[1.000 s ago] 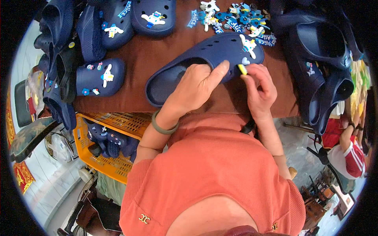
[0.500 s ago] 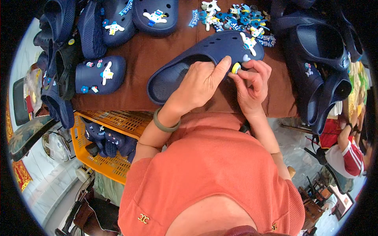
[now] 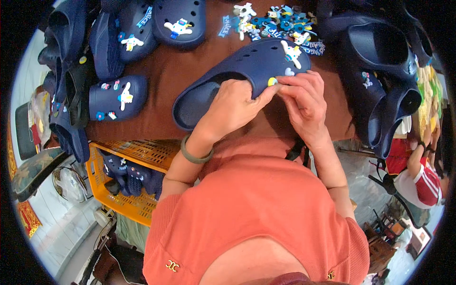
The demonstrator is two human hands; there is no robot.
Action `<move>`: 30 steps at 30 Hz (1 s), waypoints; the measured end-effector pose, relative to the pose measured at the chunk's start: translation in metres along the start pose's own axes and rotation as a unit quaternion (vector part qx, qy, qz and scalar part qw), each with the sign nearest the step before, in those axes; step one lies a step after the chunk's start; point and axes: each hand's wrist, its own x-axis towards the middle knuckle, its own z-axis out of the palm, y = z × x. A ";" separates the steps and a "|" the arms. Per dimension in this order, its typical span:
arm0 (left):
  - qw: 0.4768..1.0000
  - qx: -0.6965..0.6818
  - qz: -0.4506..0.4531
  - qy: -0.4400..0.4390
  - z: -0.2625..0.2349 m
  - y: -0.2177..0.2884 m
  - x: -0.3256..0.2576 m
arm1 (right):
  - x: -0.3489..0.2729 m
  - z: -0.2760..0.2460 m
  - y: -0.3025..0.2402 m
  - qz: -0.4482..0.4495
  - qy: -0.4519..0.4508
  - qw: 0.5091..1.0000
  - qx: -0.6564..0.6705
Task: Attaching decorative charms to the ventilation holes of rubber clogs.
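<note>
A navy clog (image 3: pixel 237 61) lies slantwise before me, toe to the upper right. It bears a white character charm (image 3: pixel 291 53) and a pale heart-shaped charm (image 3: pixel 289 72). My left hand (image 3: pixel 232 107) grips its near side, fingers hidden inside the foot opening and thumb along the outer wall. Against that wall, near the left thumb tip, sits a small yellow-and-white shoe charm (image 3: pixel 272 81). My right hand (image 3: pixel 304 97) is closed, its fingertips pinching at this charm's edge; whether its stem is in a hole is hidden.
Beyond the clog lies a pile of loose charms (image 3: pixel 280 23) on the brown cloth (image 3: pixel 156 102). Other navy clogs stand left, including a decorated one (image 3: pixel 118 97), and right (image 3: pixel 380 52). An orange crate (image 3: pixel 126 205) holding clogs is below left. Another person's sleeve (image 3: pixel 426 185) shows far right.
My right hand has brought the yellow-and-white charm left against the clog's side wall. The left thumb has come down beside it. The whole view has shifted slightly.
</note>
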 end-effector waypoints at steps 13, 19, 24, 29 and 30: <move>0.996 0.024 0.038 0.083 -0.013 -0.010 0.001 | 0.007 -0.020 0.062 0.142 0.017 0.989 -0.042; 0.996 -0.055 0.038 0.056 -0.015 -0.012 0.003 | 0.001 -0.007 0.122 0.123 -0.045 0.970 -0.205; 0.995 -0.092 0.048 0.009 -0.019 -0.016 0.003 | -0.003 -0.005 0.119 0.123 -0.029 0.976 -0.179; 0.995 -0.077 0.065 0.027 -0.022 -0.010 0.003 | -0.007 -0.009 0.099 0.235 0.053 0.970 0.026; 0.995 -0.070 0.071 0.030 -0.023 -0.008 0.002 | -0.006 -0.010 0.094 0.232 0.050 0.971 0.027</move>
